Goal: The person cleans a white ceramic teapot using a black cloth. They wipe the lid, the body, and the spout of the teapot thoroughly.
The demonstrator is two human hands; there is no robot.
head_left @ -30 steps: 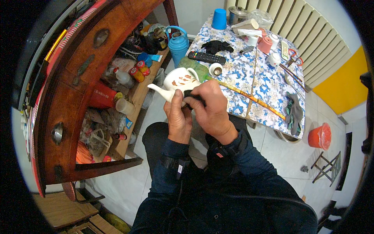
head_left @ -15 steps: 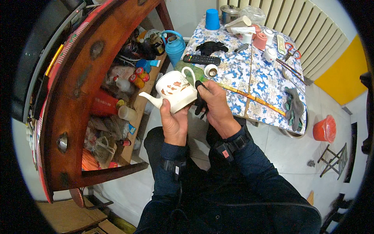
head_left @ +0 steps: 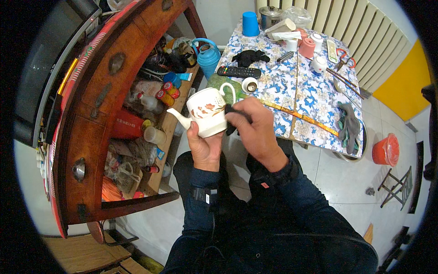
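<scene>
A white teapot point(head_left: 204, 107) with orange-brown flowers sits in my left hand point(head_left: 206, 150), spout to the left and handle away from me. The left thumb presses its near side below the spout; the other fingers are under the base, partly hidden. My right hand point(head_left: 259, 131) pinches a black cloth point(head_left: 233, 119), perhaps a glove, against the pot's right side. Just beyond the pot, a small white round lid or jar point(head_left: 249, 85) lies tipped on the table by a green mesh piece point(head_left: 225, 86).
The patterned table point(head_left: 273, 107) holds a remote control point(head_left: 239, 71), another black cloth point(head_left: 250, 57), a blue cup point(head_left: 250, 24), pink cups point(head_left: 306, 48), scissors point(head_left: 345, 59), chopsticks, grey gloves point(head_left: 349, 130) and a long yellow-brown stick point(head_left: 305, 118). A wooden cabinet point(head_left: 98, 132) with crowded shelves stands left; a red bucket point(head_left: 386, 150), right.
My right hand has shifted from the handle side onto the pot's right wall, with the black cloth pressed there. My left hand keeps its hold. The whole view has shifted slightly.
</scene>
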